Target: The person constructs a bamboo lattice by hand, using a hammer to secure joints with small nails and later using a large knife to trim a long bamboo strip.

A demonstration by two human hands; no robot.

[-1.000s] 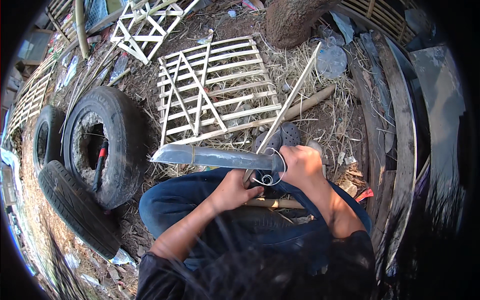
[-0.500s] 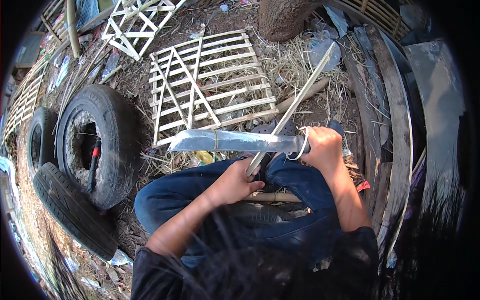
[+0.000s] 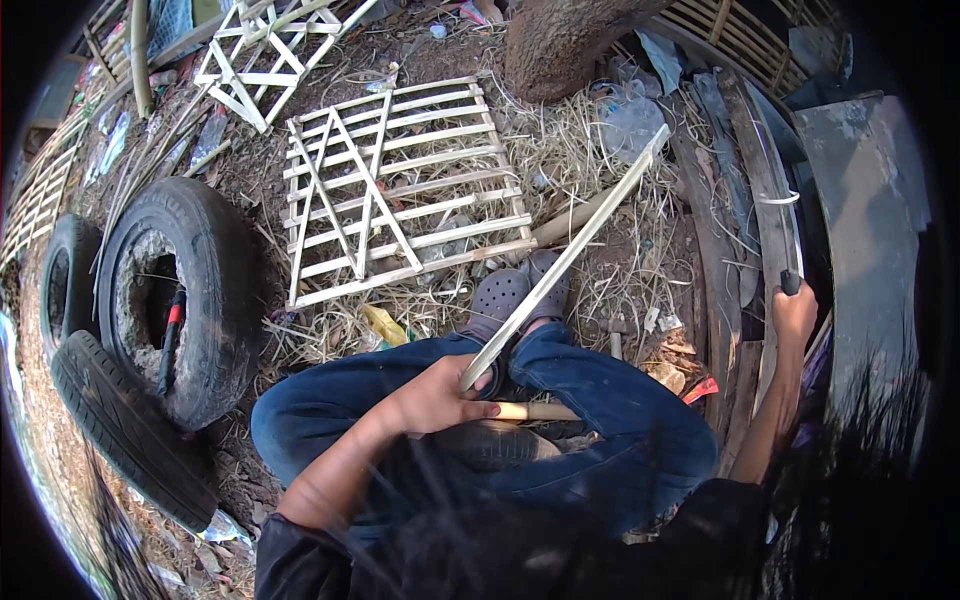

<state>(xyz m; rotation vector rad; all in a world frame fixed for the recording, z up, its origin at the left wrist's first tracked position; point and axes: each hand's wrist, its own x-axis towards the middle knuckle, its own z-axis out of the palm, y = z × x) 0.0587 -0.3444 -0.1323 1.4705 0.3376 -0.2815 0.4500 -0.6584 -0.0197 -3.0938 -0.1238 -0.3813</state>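
Our left hand (image 3: 432, 400) grips the slat (image 3: 565, 262); right hand (image 3: 795, 312) grips the knife (image 3: 778, 215) (raised) — slat could slip from our fingers.

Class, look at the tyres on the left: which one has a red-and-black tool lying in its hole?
The big tyre nearest the person's knee: the tool lies in its centre. The other tyres show none.

right hand (image 3: 795, 312) swung machete (image 3: 785, 235) out rightward

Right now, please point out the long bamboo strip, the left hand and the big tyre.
bamboo strip (image 3: 570, 255): head view, middle of its length.
left hand (image 3: 435, 400): head view, back of hand.
big tyre (image 3: 215, 290): head view, right sidewall.
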